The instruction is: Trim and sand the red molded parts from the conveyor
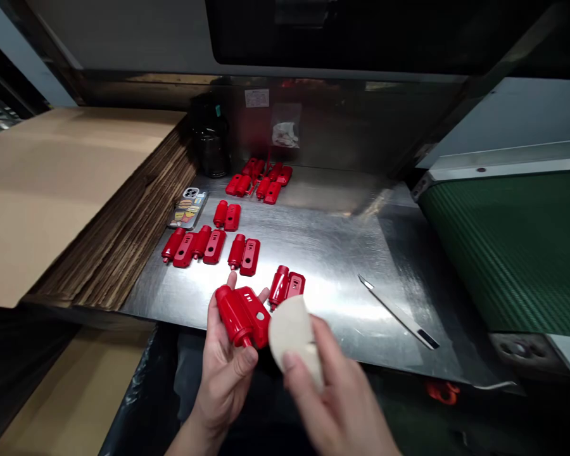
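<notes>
The left hand (pixel 225 373) and right hand (pixel 337 396) are bare, with short thumbnails; the left wrist (pixel 202 421) is uncovered too. Dark greyish cloth (pixel 188 370) shows dimly at the near left, its garment unclear.

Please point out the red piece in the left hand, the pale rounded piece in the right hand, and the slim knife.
Red piece (pixel 236 314): head view, on its cylinder.
Pale rounded piece (pixel 292 330): head view, on its flat face.
Slim knife (pixel 399 313): head view, mid-handle.
</notes>
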Demonstrator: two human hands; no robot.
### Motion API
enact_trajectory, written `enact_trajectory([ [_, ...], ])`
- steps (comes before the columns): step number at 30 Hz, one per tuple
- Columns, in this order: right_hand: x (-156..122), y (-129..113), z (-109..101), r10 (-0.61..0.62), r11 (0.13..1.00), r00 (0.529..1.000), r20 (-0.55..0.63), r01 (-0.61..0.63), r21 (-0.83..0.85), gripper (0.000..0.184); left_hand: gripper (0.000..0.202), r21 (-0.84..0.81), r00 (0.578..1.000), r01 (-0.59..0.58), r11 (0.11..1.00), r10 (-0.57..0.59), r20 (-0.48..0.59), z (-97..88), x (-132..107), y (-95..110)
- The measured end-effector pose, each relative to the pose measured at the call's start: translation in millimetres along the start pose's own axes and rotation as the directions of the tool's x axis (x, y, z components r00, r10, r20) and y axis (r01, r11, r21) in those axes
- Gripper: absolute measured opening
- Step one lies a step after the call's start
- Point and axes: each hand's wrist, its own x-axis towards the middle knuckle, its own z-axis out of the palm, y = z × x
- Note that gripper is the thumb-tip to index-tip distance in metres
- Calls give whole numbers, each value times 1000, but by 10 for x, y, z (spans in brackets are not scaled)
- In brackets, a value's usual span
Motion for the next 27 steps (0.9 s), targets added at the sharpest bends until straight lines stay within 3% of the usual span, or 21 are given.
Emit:
enact_trajectory([
  [3, 13, -116, 172, -78, 990, 997, -9, 76, -118, 25, 119, 39, 1000, 3, 999, -2, -28, 6, -14, -27],
  [8, 36, -48, 273, -232, 953, 971, -59, 215, -213, 18, 123, 110, 990, -46, 993, 60, -126, 35, -59, -3],
  [13, 4, -3, 382, -272, 934, 949, -161, 219, -284, 23, 120, 81, 980, -62, 995, 76, -181, 77, -65, -4],
  [18, 10, -46, 335, -239, 931, 965, -111, 196, -309, 19, 116, 113, 979, -78, 990, 97, -177, 60, -53, 10],
  [22, 22, -103, 257, -243, 944, 969, -35, 228, -236, 24, 118, 122, 989, -46, 991, 62, -137, 33, -38, 30],
  [27, 43, -123, 239, -149, 967, 988, -34, 139, -215, 22, 116, 130, 989, -59, 990, 76, -128, 14, -20, 25],
])
